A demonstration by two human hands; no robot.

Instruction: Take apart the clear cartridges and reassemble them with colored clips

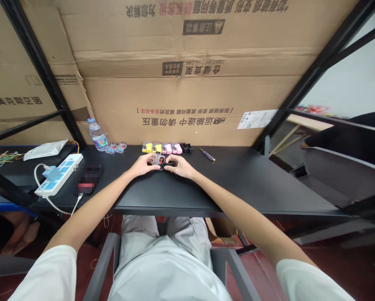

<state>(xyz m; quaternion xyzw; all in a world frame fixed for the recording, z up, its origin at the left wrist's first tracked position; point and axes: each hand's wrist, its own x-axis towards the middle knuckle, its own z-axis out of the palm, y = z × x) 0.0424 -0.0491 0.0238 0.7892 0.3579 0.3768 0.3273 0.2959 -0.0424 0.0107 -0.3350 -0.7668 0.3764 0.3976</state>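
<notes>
Black desk edge nr L hand, R hand on clear part.

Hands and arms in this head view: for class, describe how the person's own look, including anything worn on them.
The left arm and right arm emerge bare from the short white left sleeve and right sleeve. The left hand and right hand are ungloved, with no watch or bracelet showing.

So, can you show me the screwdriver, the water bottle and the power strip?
Screwdriver (210,157): head view, point on the handle.
Water bottle (98,138): head view, point on the body.
Power strip (68,168): head view, point on the white casing.
</notes>
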